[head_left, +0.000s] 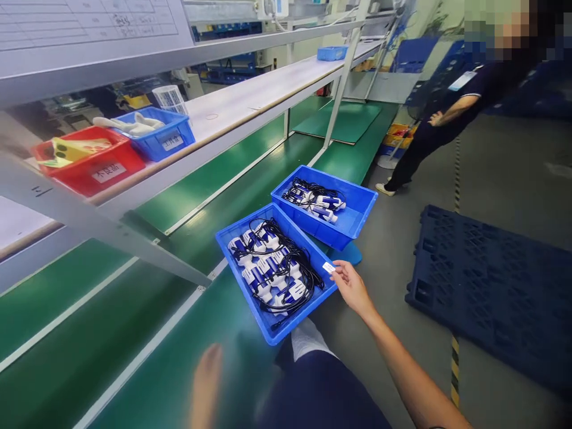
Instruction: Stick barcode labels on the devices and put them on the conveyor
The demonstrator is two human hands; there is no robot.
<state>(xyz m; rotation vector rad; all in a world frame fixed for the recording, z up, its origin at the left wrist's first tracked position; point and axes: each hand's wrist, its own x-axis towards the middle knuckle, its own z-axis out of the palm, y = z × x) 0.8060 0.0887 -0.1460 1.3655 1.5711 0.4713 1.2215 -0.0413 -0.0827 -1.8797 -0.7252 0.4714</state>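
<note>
My right hand [353,289] is at the right corner of the nearer blue bin [245,293], its fingers pinched on a small white label [329,267] against the rim. Whether the label is stuck to the bin, I cannot tell. In this bin lie several white-and-blue devices [268,271] with coiled black cables [308,268]. Blurred by motion, my left hand [209,366] hangs below and left of the bin, apart from it; its fingers cannot be made out. A second blue bin [360,205] sits just behind, touching or nearly touching, holding fewer such devices [324,208].
Left, a long workbench [250,104] carries a red bin [129,158] and a blue bin [179,128] with gloves. A slanting metal post [147,250] stands close by. On the right are a dark pallet [487,286] and a standing person [447,119].
</note>
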